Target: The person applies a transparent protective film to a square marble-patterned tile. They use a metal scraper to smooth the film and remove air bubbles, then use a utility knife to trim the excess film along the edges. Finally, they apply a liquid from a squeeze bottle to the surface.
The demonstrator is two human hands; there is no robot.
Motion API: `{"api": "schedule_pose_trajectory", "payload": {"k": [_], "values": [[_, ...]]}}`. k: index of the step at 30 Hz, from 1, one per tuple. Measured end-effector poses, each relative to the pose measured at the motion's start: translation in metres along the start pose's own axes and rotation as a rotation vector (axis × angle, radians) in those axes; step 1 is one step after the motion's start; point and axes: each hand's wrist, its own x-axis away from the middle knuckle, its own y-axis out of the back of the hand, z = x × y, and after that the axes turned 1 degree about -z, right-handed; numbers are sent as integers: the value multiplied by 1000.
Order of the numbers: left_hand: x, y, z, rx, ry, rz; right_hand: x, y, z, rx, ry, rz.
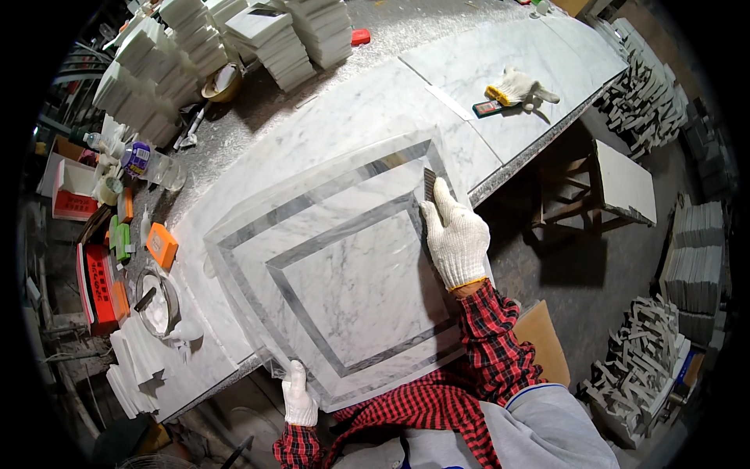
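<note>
Head view: your right fingers (444,197) pinch a dark block (430,181) against the marble panel (367,285), whose edge your left fingers (297,374) grasp (likely steadying it).

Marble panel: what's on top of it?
On the panel: the gloved right hand with a dark tool, near the far right corner. The surface directly beneath them is covered, so can't be seen.
</note>
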Motion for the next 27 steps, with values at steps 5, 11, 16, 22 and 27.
{"api": "schedule_pose_trajectory", "payload": {"k": [5,11,16,22,27], "values": [[2,-5,-5,5,12,11,1,-1,-4,-27,13,-13],[5,-10,-9,-3,10,20,3,2,-3,-91,14,-13],[0,5,-1,-33,55,17,6,4,-1,-145,0,-1],[-3,8,2,-30,48,10,9,8,-2,-157,-7,25],[-2,3,0,-35,13,13,10,16,2,-271,-103,77]]}}
